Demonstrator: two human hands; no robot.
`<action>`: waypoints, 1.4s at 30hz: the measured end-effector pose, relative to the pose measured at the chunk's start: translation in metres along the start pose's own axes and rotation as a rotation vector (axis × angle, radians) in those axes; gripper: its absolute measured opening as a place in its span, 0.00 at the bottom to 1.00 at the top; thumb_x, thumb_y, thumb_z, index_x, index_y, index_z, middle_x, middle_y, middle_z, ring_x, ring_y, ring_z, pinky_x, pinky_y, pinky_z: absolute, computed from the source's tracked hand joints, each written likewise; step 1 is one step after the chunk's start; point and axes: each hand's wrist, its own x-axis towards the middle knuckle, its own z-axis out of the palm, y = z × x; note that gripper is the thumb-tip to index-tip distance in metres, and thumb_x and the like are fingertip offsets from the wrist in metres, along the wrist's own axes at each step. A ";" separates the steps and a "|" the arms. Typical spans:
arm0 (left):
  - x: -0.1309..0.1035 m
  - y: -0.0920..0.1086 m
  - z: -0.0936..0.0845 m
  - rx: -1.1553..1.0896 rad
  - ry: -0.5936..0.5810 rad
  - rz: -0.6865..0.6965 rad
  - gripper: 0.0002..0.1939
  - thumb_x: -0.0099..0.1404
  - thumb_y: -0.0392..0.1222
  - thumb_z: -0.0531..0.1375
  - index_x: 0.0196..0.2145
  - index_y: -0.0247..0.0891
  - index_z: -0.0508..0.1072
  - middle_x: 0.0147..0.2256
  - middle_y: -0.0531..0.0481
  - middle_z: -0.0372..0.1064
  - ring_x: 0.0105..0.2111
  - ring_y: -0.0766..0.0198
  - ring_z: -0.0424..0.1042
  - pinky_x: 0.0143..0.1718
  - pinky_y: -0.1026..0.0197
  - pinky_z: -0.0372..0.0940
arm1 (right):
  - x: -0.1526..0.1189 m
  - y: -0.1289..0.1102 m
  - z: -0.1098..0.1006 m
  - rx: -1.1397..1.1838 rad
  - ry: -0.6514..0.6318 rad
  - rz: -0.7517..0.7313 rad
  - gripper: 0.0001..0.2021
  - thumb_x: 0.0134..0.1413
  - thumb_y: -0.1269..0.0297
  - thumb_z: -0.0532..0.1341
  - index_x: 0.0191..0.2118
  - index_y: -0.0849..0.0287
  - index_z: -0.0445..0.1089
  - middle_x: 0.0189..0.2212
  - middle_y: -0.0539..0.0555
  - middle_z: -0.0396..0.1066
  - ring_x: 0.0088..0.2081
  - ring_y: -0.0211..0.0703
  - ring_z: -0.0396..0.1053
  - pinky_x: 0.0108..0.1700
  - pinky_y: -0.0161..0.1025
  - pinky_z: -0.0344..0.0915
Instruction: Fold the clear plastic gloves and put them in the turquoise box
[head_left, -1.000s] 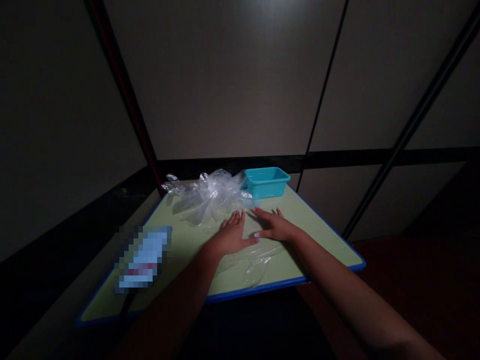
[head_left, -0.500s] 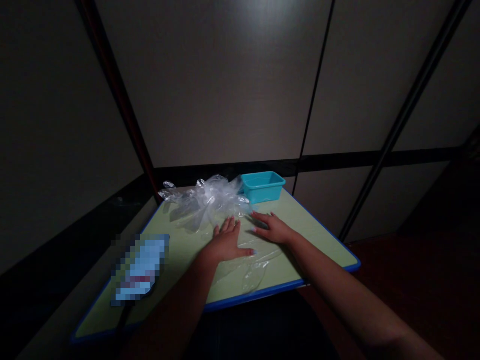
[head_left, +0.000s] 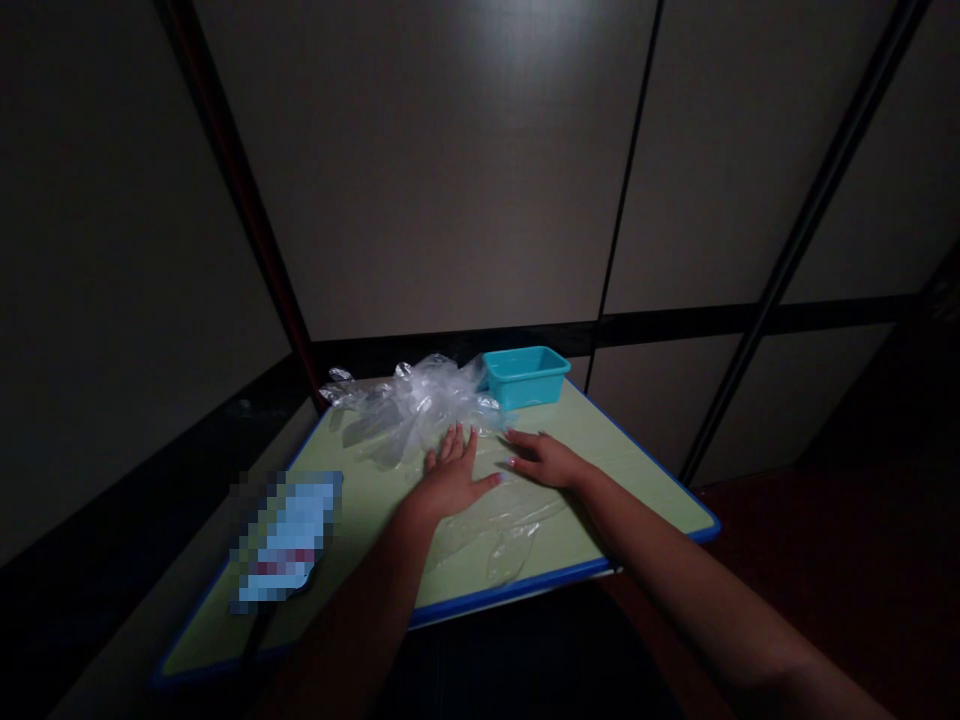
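Note:
A clear disposable plastic glove [head_left: 514, 545] lies spread out on the pale green table [head_left: 637, 470], its edges hard to make out. My left hand [head_left: 452, 485] rests flat over its left part, fingers spread and pointing away from me. To the right, my right hand [head_left: 551, 460] has its fingers stretched out and its thumb apart, at or just above the film. Whether the right fingertips press on it I cannot tell. Beyond my left fingertips is a crumpled heap of clear plastic gloves [head_left: 424, 400].
A turquoise plastic basket [head_left: 529, 388] stands at the table's back edge, against the heap's right side. A blurred-out light blue object [head_left: 289, 540] lies at the left. Blue trim [head_left: 517, 595] edges the table. Cabinet panels [head_left: 450, 200] rise close behind it.
My left hand has slid slightly forward on the film, and its thumb has moved up a little. My right hand stays nearly in place. The view has shifted slightly.

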 end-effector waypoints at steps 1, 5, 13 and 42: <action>-0.001 0.001 -0.001 -0.001 -0.008 -0.003 0.49 0.59 0.70 0.42 0.65 0.34 0.31 0.64 0.38 0.18 0.63 0.52 0.20 0.59 0.40 0.36 | 0.000 0.000 0.000 -0.011 -0.009 -0.002 0.31 0.55 0.45 0.53 0.61 0.55 0.57 0.60 0.56 0.55 0.60 0.54 0.52 0.60 0.54 0.48; -0.007 0.003 -0.005 -0.030 -0.136 0.000 0.53 0.55 0.72 0.45 0.65 0.33 0.31 0.64 0.37 0.20 0.63 0.51 0.21 0.59 0.39 0.35 | 0.001 0.000 0.000 -0.070 -0.057 0.015 0.28 0.59 0.47 0.48 0.62 0.52 0.54 0.62 0.55 0.51 0.62 0.53 0.47 0.60 0.61 0.41; -0.006 0.002 0.001 -0.014 -0.225 0.010 0.57 0.51 0.75 0.46 0.65 0.33 0.34 0.64 0.36 0.21 0.64 0.48 0.23 0.58 0.36 0.32 | -0.003 -0.006 0.001 -0.161 -0.168 0.013 0.30 0.61 0.45 0.40 0.65 0.51 0.42 0.65 0.54 0.42 0.65 0.48 0.39 0.61 0.61 0.34; 0.001 -0.005 0.005 0.036 -0.046 -0.042 0.44 0.60 0.69 0.42 0.65 0.41 0.40 0.65 0.38 0.23 0.64 0.50 0.25 0.58 0.36 0.32 | -0.003 -0.006 -0.001 -0.225 -0.194 0.071 0.34 0.59 0.42 0.40 0.66 0.53 0.35 0.65 0.54 0.37 0.65 0.49 0.34 0.60 0.64 0.32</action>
